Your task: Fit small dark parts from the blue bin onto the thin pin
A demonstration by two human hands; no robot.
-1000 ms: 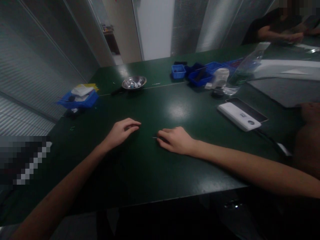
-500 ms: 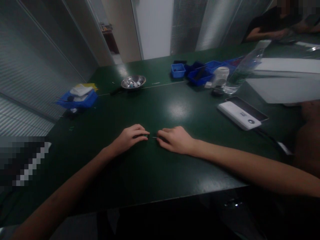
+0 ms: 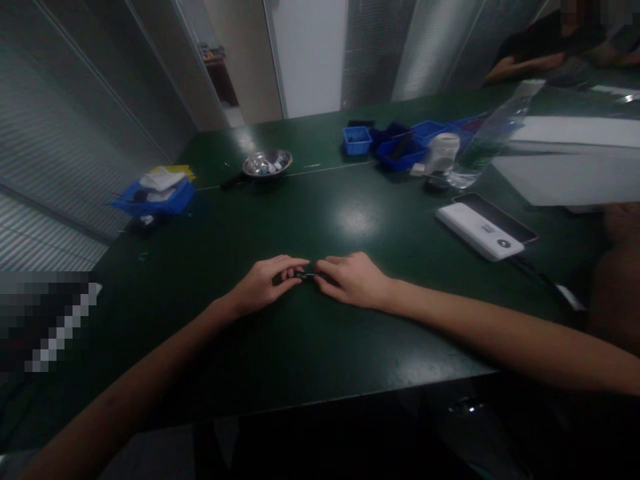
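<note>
My left hand [image 3: 265, 281] is low over the green table [image 3: 350, 347], its thumb and fingers pinching a small dark piece [image 3: 301, 275] with a greenish tint. What kind of thing it is I cannot make out. Facing it, my right hand [image 3: 353, 279] has its fingers bent and closed on a thin silvery pin-like piece [image 3: 311, 274]. The pin's exposed end points left and meets the dark piece, or lies right beside it. My right fingers hide the rest of the pin.
A metal bowl [image 3: 260, 164] of small parts stands beyond my hands. Blue bins [image 3: 357, 141], a plastic bottle [image 3: 487, 143] and a white power bank [image 3: 480, 230] are to the right. At left sits a blue basket [image 3: 175, 200]. Another person [image 3: 540, 53] is at the far right.
My left hand has shifted right and slightly nearer me, bringing the dark piece up to the pin's end. The gap between them has closed. My right hand has stayed put.
</note>
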